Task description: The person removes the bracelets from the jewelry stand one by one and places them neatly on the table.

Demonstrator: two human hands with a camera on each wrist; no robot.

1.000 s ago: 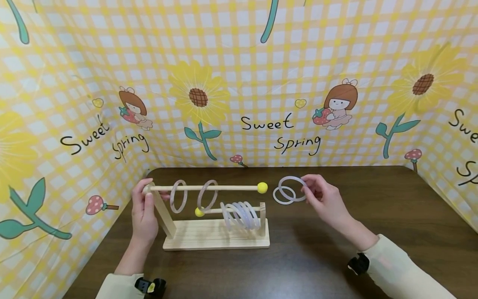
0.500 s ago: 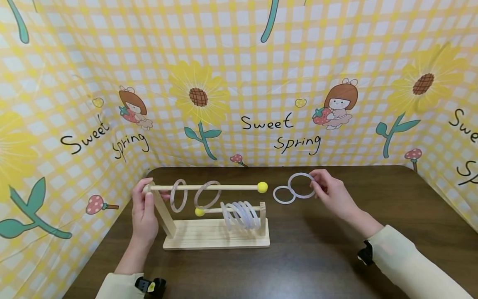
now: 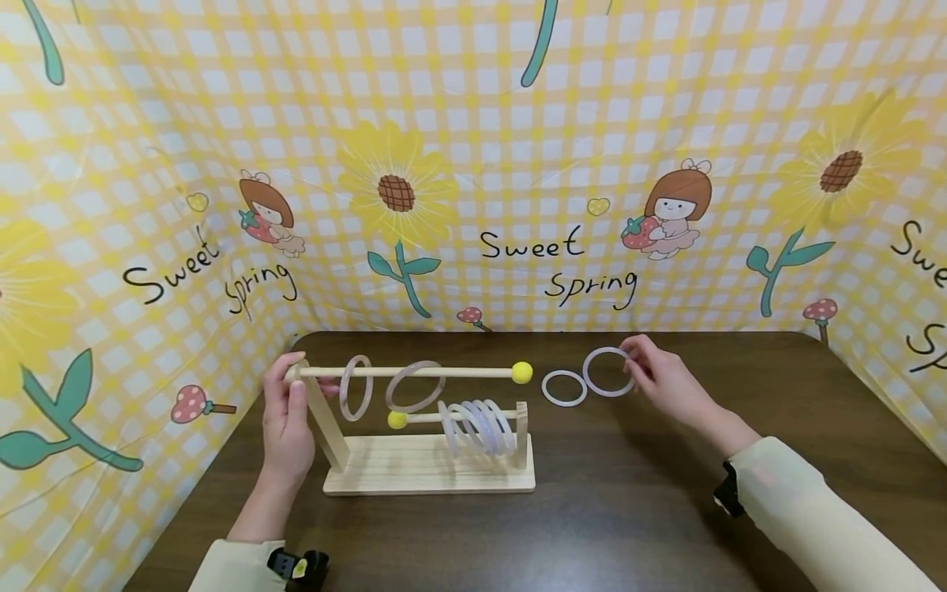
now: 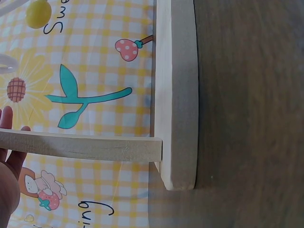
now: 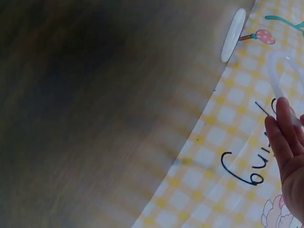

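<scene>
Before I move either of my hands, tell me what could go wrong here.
Your right hand pinches a pale lilac, plastic-looking ring only at one edge, so it might slip. Another pale plastic-looking ring lies on the dark brown table, close to it in the head view, and could get knocked aside. Two translucent, plastic-looking rings hang around the upper pale wooden rod; if your left hand jars the pale wooden upright it grips, they might swing or slide.
</scene>
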